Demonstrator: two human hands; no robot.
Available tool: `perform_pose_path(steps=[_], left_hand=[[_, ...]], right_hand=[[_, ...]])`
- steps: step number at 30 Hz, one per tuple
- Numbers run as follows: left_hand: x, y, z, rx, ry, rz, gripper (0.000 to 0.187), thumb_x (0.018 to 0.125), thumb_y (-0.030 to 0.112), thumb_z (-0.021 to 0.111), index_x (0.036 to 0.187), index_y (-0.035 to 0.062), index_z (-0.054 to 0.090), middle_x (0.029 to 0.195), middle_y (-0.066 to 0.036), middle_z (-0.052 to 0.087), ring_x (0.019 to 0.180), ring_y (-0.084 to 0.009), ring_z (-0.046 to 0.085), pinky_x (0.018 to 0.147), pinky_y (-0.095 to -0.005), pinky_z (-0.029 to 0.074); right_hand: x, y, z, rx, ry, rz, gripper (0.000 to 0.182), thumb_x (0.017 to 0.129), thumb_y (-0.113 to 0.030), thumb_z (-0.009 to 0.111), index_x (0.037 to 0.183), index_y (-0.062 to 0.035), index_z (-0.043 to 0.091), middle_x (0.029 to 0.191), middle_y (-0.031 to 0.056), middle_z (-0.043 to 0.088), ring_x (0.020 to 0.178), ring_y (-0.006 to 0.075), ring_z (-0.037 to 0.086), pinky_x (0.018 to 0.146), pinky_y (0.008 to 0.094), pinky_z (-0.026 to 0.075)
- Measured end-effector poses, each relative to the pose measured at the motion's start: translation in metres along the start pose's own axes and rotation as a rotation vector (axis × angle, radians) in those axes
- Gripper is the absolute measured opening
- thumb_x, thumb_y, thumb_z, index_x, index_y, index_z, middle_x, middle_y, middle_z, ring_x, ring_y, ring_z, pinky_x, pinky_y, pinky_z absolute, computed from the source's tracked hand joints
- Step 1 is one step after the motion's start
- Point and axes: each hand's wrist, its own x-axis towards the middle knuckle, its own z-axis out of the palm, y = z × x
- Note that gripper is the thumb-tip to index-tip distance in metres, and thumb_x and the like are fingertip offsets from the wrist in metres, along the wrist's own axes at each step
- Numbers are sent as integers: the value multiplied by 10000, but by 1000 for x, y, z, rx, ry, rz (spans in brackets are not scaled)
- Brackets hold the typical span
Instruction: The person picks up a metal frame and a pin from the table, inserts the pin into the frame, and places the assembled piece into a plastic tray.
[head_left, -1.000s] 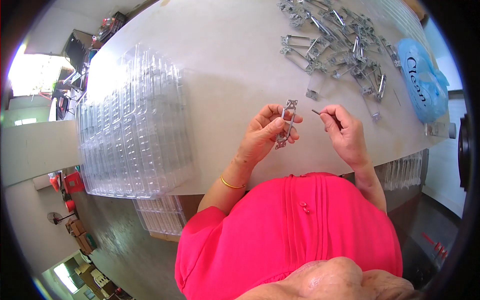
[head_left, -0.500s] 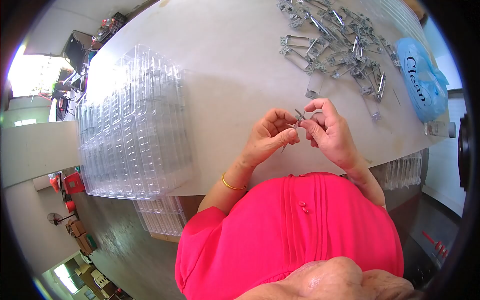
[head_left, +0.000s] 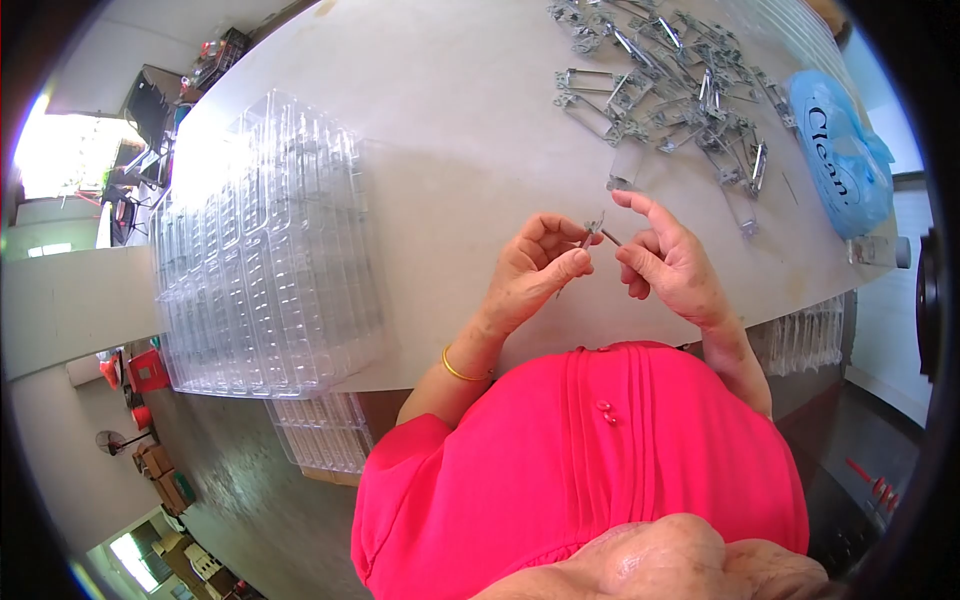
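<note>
Between thumb and fingers my left hand (head_left: 535,272) pinches a small metal part (head_left: 594,232) above the table's near side. A thin rod sticks out of the part toward the right. My right hand (head_left: 672,262) is just right of it, index finger stretched out and raised, thumb near the rod's end and the other fingers curled. Whether the right thumb touches the rod is too small to tell. Beyond my hands lies a loose pile of similar metal parts (head_left: 708,100). One flat clear piece with a metal end (head_left: 620,182) lies closest to my right fingertip.
Stacked clear plastic trays (head_left: 270,260) stand on the left of the pale table (head_left: 450,120). A blue plastic bag (head_left: 842,155) and a clear bottle (head_left: 878,251) are at the right edge. More clear trays (head_left: 325,432) sit below the table's left edge.
My right hand has drawn slightly away from the metal part, its index finger now straighter. The rod has swung to point right and down, toward my right thumb.
</note>
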Motion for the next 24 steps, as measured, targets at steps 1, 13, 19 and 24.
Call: perform_pose_path(steps=[1,13,19,24], left_hand=[[0,-3,2,106,56,25,277,951,137,714,1157,15,575,1138,-126,695,933,-174,677,784,-321,548],[-5,-30,5,1438,269,495,153,833,65,677,958,-7,626,1141,-196,671,979,-362,643,865,-433,525],[-8,-28,5,1597,277,571,97,816,57,626,875,-17,604,1177,-238,638,1006,-367,632,908,-447,507],[-10,-26,6,1546,277,499,116,825,67,627,910,-9,604,1160,-227,638,1014,-370,624,918,-458,499]], right_hand=[[-1,3,-2,-1,1,0,481,1013,-98,593,1462,-54,426,776,19,641,662,81,593,593,248,510],[-7,40,-11,-176,155,-51,82,993,-86,601,1001,-5,612,722,47,659,641,91,623,565,255,485],[-5,54,-15,-154,121,-73,76,998,-80,592,985,-7,611,717,40,655,619,88,607,565,245,486],[4,58,-16,-187,152,-86,88,1001,-90,591,974,-10,617,704,33,648,621,85,603,569,247,489]])
